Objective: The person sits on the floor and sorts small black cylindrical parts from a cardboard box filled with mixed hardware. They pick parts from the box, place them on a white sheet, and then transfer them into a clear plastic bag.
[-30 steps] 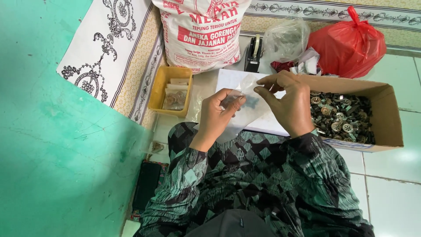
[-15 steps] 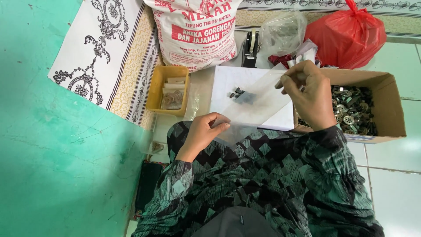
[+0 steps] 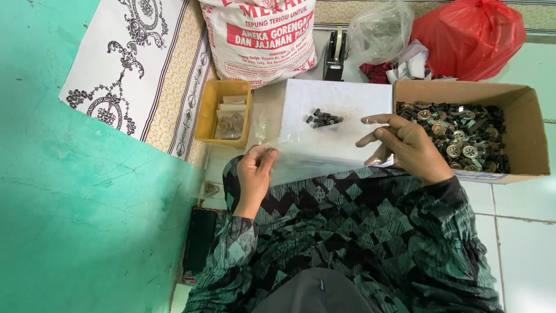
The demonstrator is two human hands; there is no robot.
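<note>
A small heap of dark parts (image 3: 324, 118) lies on a white sheet (image 3: 341, 104) in front of me. A clear plastic bag (image 3: 301, 153) is spread over the sheet's near edge. My left hand (image 3: 255, 171) pinches the bag's left corner. Over the sheet's right edge my right hand (image 3: 405, 148) hovers with fingers spread, holding nothing that I can see. It is beside the cardboard box (image 3: 521, 110) filled with several dark and metal parts (image 3: 463, 136).
A yellow tray (image 3: 208, 110) with small packets stands left of the sheet. Behind are a large printed sack (image 3: 260, 35), a tape dispenser (image 3: 335, 55), a clear bag (image 3: 379, 29) and a red bag (image 3: 472, 35). A green wall (image 3: 69, 203) is at left.
My hands came apart from in front of me. The left dropped to the bag's corner, the right swung toward the box then back over the sheet. The dark parts now lie on the sheet.
</note>
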